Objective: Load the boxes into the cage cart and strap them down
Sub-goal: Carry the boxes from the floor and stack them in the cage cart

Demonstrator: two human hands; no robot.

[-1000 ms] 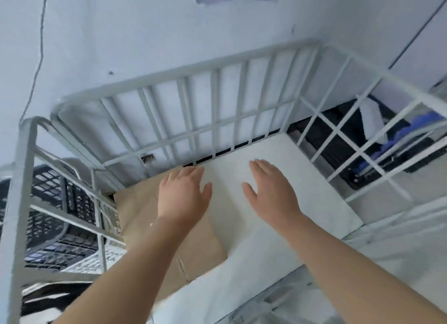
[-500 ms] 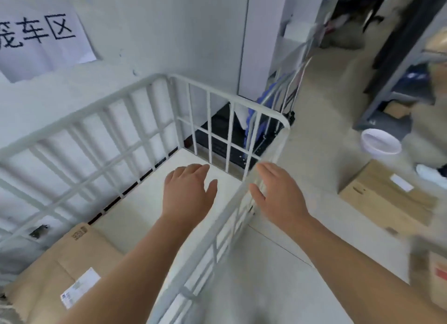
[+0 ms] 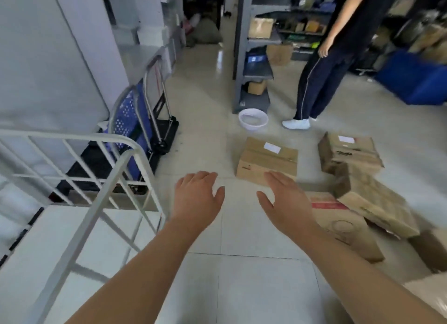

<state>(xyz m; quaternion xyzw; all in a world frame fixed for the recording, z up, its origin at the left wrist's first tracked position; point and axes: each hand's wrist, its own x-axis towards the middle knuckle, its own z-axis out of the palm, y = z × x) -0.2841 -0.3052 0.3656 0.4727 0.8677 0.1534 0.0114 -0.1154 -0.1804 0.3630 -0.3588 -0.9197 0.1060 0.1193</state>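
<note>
Since half a second ago the view has swung right, away from the inside of the white metal cage cart [image 3: 131,147], and both hands have come off its top rail and out over the pale tiled floor [image 3: 242,275]. The left hand [image 3: 197,198] and right hand [image 3: 285,203] are palm-down with fingers straight and loosely spread, holding nothing.

The cart's corner now stands to the left of the left hand. A brown cardboard box with a white label [image 3: 266,161] lies on the floor just beyond the right hand, whose fingertips overlap the box's near face; contact cannot be told. A flat cardboard box with a red stripe [image 3: 343,224] lies right of that wrist. A tilted brown box [image 3: 372,200] leans on it, and another labelled brown box [image 3: 348,154] sits behind.
</note>
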